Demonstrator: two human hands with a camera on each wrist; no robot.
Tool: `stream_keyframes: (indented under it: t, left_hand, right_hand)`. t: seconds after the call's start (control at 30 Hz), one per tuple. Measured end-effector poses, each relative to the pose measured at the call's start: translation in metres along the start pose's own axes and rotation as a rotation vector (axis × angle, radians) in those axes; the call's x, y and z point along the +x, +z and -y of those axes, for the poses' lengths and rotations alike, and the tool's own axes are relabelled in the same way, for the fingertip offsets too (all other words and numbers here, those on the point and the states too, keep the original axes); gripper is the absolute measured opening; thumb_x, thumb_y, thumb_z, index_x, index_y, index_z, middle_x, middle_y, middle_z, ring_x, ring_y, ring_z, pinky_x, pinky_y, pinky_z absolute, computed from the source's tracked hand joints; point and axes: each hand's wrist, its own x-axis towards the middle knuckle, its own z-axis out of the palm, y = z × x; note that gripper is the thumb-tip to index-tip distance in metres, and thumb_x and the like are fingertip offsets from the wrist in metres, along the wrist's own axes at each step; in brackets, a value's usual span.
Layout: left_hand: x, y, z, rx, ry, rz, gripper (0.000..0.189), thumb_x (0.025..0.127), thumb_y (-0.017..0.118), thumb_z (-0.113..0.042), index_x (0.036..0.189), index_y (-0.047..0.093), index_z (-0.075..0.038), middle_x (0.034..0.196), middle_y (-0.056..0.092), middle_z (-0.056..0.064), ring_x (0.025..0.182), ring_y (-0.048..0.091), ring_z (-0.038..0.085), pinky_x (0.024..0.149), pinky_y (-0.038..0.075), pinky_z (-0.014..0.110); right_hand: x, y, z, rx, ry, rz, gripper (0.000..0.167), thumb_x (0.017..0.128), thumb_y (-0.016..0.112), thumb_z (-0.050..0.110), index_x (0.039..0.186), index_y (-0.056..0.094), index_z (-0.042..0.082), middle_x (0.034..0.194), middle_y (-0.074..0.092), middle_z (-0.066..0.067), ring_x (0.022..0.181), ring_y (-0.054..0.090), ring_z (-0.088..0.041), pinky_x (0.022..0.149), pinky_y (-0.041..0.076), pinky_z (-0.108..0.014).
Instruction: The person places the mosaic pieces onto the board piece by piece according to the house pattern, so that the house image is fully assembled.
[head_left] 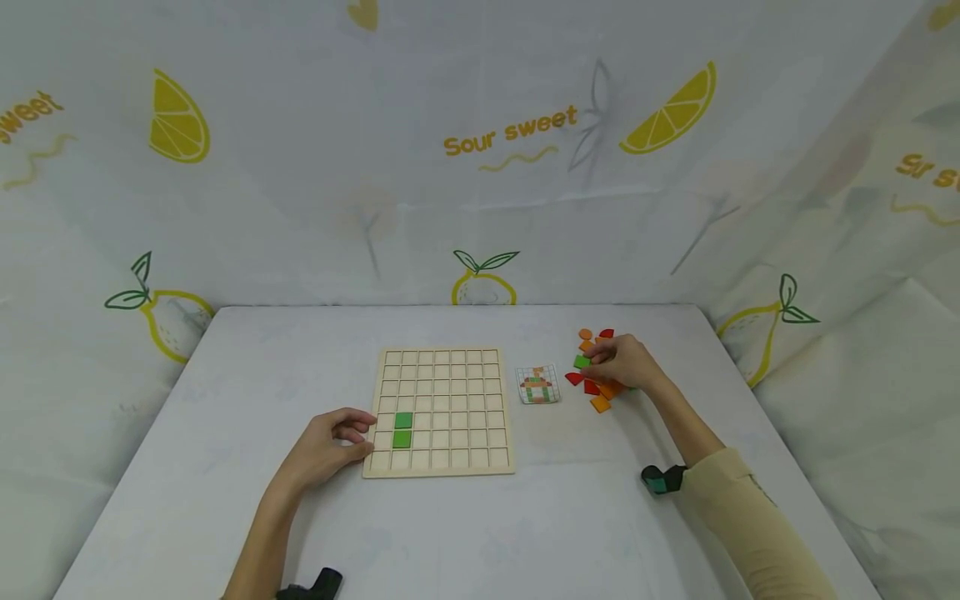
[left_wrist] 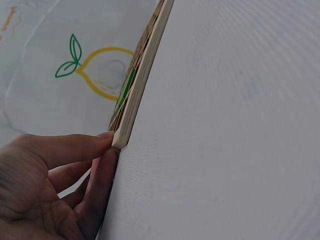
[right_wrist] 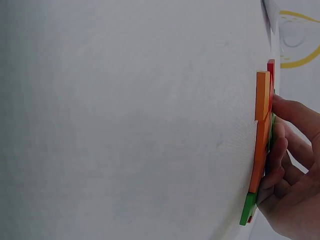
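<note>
A pale wooden grid board [head_left: 457, 422] lies flat on the table, with two green squares [head_left: 402, 439] one above the other in its lower left cells. My left hand [head_left: 330, 442] touches the board's left edge, thumb near the front corner and fingers farther back. In the left wrist view, the thumb [left_wrist: 75, 149] reaches the board's corner. My right hand [head_left: 626, 367] is over a loose pile of coloured pieces. Its thumb and forefinger are on either side of a green square piece [head_left: 582, 362]; I cannot tell whether they pinch it. The hand hides part of the pile.
A small pattern card [head_left: 537, 384] with a coloured figure on a grid lies between board and pile. Around the right hand are an orange piece [head_left: 600, 404], a red piece [head_left: 573, 378] and several others. A white printed curtain [head_left: 480, 208] hangs behind the table.
</note>
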Motion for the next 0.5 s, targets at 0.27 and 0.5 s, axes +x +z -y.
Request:
stream_keyframes:
  t: [0.27,0.5]
  left_hand:
    - [-0.001,0.001,-0.001,0.004,-0.012,-0.003,0.041,0.086,0.084,-0.006,0.126,0.073,-0.001,0.110,0.074,0.012,0.090,0.066,0.016,0.078,0.050,0.023]
    - [-0.001,0.000,-0.002,0.002,-0.015,-0.005,0.042,0.086,0.085,-0.007,0.126,0.074,-0.002,0.111,0.074,0.011,0.091,0.066,0.016,0.079,0.050,0.023]
  right_hand:
    - [0.001,0.000,-0.001,-0.007,-0.010,-0.004,0.035,0.094,0.086,0.021,0.116,0.076,-0.005,0.098,0.072,-0.013,0.085,0.060,-0.021,0.066,0.052,-0.022]
    - [0.000,0.002,0.009,0.004,-0.050,-0.024,0.032,0.092,0.086,0.021,0.113,0.079,-0.002,0.094,0.070,-0.011,0.080,0.059,-0.019,0.063,0.049,-0.022]
